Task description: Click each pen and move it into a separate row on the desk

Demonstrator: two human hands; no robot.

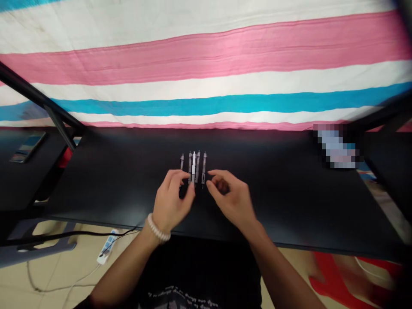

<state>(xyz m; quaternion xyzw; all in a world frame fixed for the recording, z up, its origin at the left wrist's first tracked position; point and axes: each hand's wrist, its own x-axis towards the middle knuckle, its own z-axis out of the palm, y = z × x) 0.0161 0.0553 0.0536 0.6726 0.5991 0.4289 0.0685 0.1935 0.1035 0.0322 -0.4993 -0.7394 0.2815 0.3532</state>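
Note:
Several slim pens lie roughly side by side on the black table, pointing away from me. A white pen (193, 163) is in the middle, with a grey pen (197, 165) close on its right. Another grey pen (204, 167) lies apart at the right end, and one more grey pen (182, 161) is at the left end, its lower part hidden by my fingers. My left hand (172, 197), thumb and index finger apart, reaches to the near end of the white pen. Just right of the rightmost pen is my right hand (233, 197), holding nothing, thumb and index parted, other fingers curled.
The black table (283, 180) ends at a striped curtain (206, 60). Dark frame bars (38, 96) slant on both sides. A pixelated item (337, 148) is at the back right. Below, a power strip (107, 246) with cables and a red stool (331, 274) show.

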